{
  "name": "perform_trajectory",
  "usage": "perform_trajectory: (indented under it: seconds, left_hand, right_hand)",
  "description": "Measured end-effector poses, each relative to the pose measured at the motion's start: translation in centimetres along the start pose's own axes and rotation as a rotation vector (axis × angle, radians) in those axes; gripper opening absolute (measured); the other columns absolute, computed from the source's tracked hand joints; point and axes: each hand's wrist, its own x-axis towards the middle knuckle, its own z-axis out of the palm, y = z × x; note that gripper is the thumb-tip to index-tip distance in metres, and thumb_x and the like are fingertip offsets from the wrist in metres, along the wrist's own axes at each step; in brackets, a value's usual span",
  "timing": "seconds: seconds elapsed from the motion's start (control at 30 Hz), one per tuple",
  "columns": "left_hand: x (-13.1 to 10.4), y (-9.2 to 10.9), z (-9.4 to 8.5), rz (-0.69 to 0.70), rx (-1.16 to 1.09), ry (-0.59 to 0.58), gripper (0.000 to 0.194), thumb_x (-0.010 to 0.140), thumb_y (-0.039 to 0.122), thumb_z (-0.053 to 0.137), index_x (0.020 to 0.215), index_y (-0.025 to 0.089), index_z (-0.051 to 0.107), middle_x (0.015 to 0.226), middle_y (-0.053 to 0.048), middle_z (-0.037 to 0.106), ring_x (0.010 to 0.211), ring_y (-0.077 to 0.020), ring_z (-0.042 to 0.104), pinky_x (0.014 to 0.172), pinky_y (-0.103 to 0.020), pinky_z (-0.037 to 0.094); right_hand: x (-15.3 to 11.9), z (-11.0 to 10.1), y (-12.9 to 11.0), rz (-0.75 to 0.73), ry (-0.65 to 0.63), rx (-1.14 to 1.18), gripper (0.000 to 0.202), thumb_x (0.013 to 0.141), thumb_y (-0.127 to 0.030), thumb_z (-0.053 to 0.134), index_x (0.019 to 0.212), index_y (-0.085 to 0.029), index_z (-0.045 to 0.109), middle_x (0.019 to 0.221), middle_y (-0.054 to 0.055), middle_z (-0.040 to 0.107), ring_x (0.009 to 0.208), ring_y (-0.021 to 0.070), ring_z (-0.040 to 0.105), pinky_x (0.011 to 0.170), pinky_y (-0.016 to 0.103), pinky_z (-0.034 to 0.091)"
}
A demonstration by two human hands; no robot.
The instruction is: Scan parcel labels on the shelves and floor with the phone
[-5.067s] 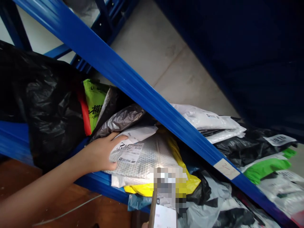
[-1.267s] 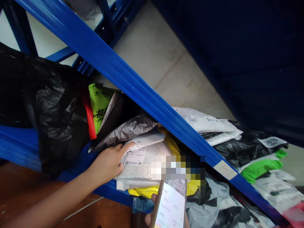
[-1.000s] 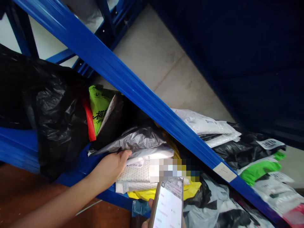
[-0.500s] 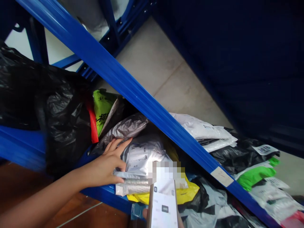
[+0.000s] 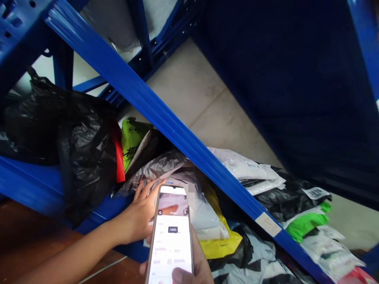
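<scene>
My left hand reaches in from the left with its fingers spread over a silvery-white plastic mailer bag. The fingertips lie near a crumpled grey bag; the thumb side is hidden behind a smartphone. My right hand is wrapped around that phone, its thumb over the lower part of the lit screen. A camera picture fills the top of the screen, with lines of text and a small dark pop-up below. Under the mailer bag sticks out a yellow bag.
A blue shelf beam crosses diagonally above the parcels. Black bags and a green bag stand at left. Beyond the beam lie white parcels and a black parcel labelled 3016. A paper label is stuck on the beam.
The phone has moved left and up, now covering part of my left hand and the mailer's label. My right thumb has come over the screen. My left hand stays on the parcels.
</scene>
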Motion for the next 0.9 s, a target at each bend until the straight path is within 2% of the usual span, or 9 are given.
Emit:
perform_trajectory:
  seconds: [0.1,0.3,0.4,0.47,0.53,0.67,0.9]
  left_hand:
    - [-0.1,0.0,0.0,0.044,0.050,-0.014,0.063,0.087,0.041,0.054,0.147,0.029,0.040,0.161,-0.014,0.021,0.147,-0.0435,0.007,0.111,-0.074,0.012]
    - [-0.3,0.3,0.4,0.059,0.131,0.028,0.059,0.081,0.035,0.059,0.140,0.024,0.052,0.158,-0.013,0.030,0.144,-0.0456,0.013,0.111,-0.074,0.015]
    - [-0.4,0.6,0.4,0.059,0.135,0.103,0.057,0.081,0.035,0.058,0.138,0.026,0.054,0.157,-0.012,0.033,0.143,-0.0443,0.018,0.111,-0.074,0.013]
    - [-0.4,0.8,0.4,0.060,0.125,0.135,0.061,0.080,0.034,0.060,0.139,0.028,0.052,0.155,-0.011,0.035,0.142,-0.0445,0.020,0.110,-0.075,0.013]
    - [-0.5,0.9,0.4,0.063,0.109,0.144,0.067,0.077,0.032,0.061,0.143,0.029,0.047,0.155,-0.011,0.035,0.142,-0.0449,0.019,0.110,-0.075,0.015]
    - [-0.5,1.0,0.4,0.063,0.130,0.156,0.075,0.075,0.029,0.061,0.147,0.030,0.041,0.154,-0.011,0.037,0.143,-0.0448,0.017,0.110,-0.074,0.017]
    - [-0.6,0.7,1.1,0.058,0.190,0.183,0.067,0.075,0.027,0.057,0.142,0.021,0.049,0.153,-0.016,0.036,0.144,-0.0417,0.016,0.113,-0.068,0.017]
  right_hand:
    - [0.6,0.6,-0.6,-0.003,0.026,-0.072,0.082,0.058,-0.051,0.078,0.126,-0.021,0.042,0.107,0.016,0.074,0.072,0.0306,0.076,0.056,0.039,0.057]
    - [1.3,1.2,-1.3,0.009,-0.030,-0.089,0.092,0.061,-0.052,0.078,0.132,-0.018,0.029,0.081,0.010,0.076,0.074,0.0338,0.075,0.066,0.049,0.059]
    - [1.5,1.1,-1.1,-0.004,-0.008,-0.086,0.091,0.061,-0.050,0.080,0.131,-0.019,0.030,0.089,0.012,0.077,0.074,0.0308,0.075,0.061,0.041,0.058]
    - [1.5,0.9,-1.0,-0.017,0.003,-0.083,0.090,0.060,-0.049,0.082,0.129,-0.019,0.032,0.099,0.016,0.076,0.074,0.0286,0.075,0.056,0.035,0.056]
    - [1.5,0.8,-1.0,-0.023,-0.001,-0.086,0.091,0.060,-0.050,0.082,0.129,-0.019,0.032,0.099,0.016,0.076,0.073,0.0279,0.075,0.054,0.032,0.055]
    - [1.5,0.9,-1.3,-0.007,-0.036,-0.081,0.091,0.063,-0.047,0.081,0.131,-0.018,0.028,0.089,0.014,0.077,0.072,0.0296,0.074,0.058,0.038,0.057]
    - [1.4,1.5,-1.7,-0.013,-0.033,-0.050,0.095,0.062,-0.046,0.080,0.133,-0.016,0.025,0.081,0.012,0.077,0.077,0.0327,0.075,0.069,0.047,0.058]
